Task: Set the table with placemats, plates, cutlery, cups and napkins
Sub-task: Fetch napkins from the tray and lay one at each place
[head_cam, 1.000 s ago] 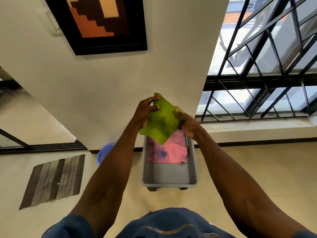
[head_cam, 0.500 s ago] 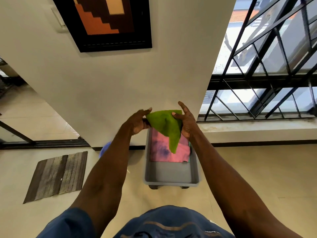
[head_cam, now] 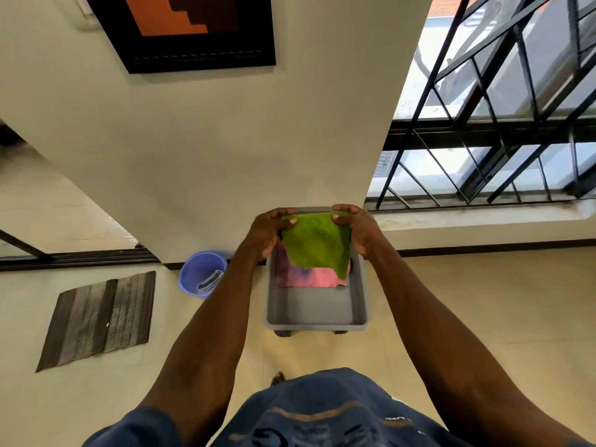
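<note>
Beige floor tiles (head_cam: pixel 467 317) carry a grey tub (head_cam: pixel 317 321) by the wall; I see left grip (head_cam: pixel 267 232) and right grip (head_cam: pixel 361 229) each pinching the green napkin (head_cam: pixel 317 243) by a top corner.

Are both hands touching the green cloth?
Touching. The head view shows the left hand pinching one top corner of the green cloth and the right hand pinching the other, so it hangs above the grey tub.

A blue bucket (head_cam: pixel 202 274) stands at centre left by the wall; a striped floor mat (head_cam: pixel 98 319) lies lower left, a framed picture (head_cam: pixel 187 30) hangs upper left.
</note>
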{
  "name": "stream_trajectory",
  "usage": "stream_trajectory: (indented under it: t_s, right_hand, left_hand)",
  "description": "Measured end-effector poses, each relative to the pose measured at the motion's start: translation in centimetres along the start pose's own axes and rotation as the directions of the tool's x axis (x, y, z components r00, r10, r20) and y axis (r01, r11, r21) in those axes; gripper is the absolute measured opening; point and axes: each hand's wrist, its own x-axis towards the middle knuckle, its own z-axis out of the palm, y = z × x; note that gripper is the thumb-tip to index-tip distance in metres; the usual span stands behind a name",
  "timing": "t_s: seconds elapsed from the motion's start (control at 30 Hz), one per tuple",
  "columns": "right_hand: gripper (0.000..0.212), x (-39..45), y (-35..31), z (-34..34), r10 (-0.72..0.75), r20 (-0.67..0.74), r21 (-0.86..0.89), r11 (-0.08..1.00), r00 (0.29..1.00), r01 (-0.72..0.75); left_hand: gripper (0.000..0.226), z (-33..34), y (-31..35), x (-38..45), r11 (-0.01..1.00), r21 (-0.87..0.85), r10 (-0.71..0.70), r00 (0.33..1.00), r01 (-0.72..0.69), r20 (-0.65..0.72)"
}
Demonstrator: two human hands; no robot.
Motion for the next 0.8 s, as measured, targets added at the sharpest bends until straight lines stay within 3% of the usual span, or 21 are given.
stream_trajectory:
  t_s: [0.27, 0.47, 0.6, 0.7, 0.8]
  right_hand:
    - [0.022, 0.1, -1.5, -0.7, -0.005, -0.011, -0.165, 0.986, 1.0, 0.003]
    - [0.021, 0.4, -1.8, -0.9, -0.047, -0.047, -0.112, 0.993, 0.998, 0.041]
    - [0.027, 0.3, -2.4, -0.7, -0.071, -0.009, -0.115, 0.991, 0.997, 0.07]
    - [0.032, 0.7, -2.8, -0.6, -0.094, 0.034, -0.231, 0.968, 0.995, 0.099]
    - [0.033, 1.3, -2.9, -0.3, -0.174, 0.012, -0.456, 0.875, 0.985, 0.16]
  left_hand:
    - [0.024, -0.5, 2.7, 1.0, 0.962, 0.269, 0.076, 0.995, -0.057, -0.059]
    - [0.03, -1.1, 4.0, 1.1, 0.967, 0.247, 0.065, 0.998, -0.067, 0.017]
    - [0.03, -1.1, 4.4, 1.3, 0.947, 0.299, 0.126, 0.992, -0.118, -0.009]
    - [0.037, -0.9, 4.8, 1.2, 0.935, 0.319, 0.173, 0.985, -0.156, -0.026]
    - [0.042, -0.6, 5.2, 1.1, 0.893, 0.404, 0.228, 0.973, -0.2, -0.023]
